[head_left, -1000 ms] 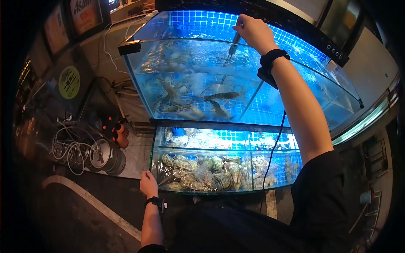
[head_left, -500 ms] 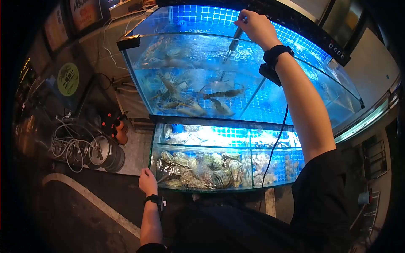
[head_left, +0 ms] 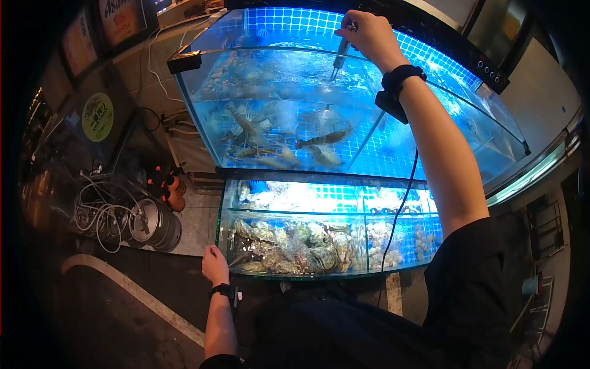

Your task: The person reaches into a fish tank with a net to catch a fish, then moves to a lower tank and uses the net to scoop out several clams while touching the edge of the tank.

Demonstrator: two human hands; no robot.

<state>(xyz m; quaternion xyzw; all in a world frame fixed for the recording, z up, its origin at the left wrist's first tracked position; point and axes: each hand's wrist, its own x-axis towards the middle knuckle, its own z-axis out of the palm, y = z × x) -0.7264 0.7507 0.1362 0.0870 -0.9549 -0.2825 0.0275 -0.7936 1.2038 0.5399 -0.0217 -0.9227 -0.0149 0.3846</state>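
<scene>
My right hand (head_left: 370,38) is closed around the handle of a dip net (head_left: 340,59) over the upper tank. The net's thin shaft goes down into the water, and its round hoop shows faintly below, by several large shrimp. One dark shrimp (head_left: 323,139) lies across the hoop's lower part; a pale shrimp (head_left: 324,155) is just under it. Another long-clawed one (head_left: 244,123) rests further left. My left hand (head_left: 215,265), loosely fisted with nothing visible in it, is beside the left end of the lower tank (head_left: 295,276).
Oysters (head_left: 294,246) fill the lower tank's left compartment, with rounded shellfish (head_left: 381,246) to their right. A black cable (head_left: 401,215) hangs across both tanks. Metal kegs (head_left: 153,227) with looped hoses stand at left. The upper tank has a glass rim (head_left: 264,49) and black hood (head_left: 485,69).
My right hand has shifted slightly left and up, lifting the net a little. The dark shrimp at the hoop has turned and moved slightly left. My left hand stays put.
</scene>
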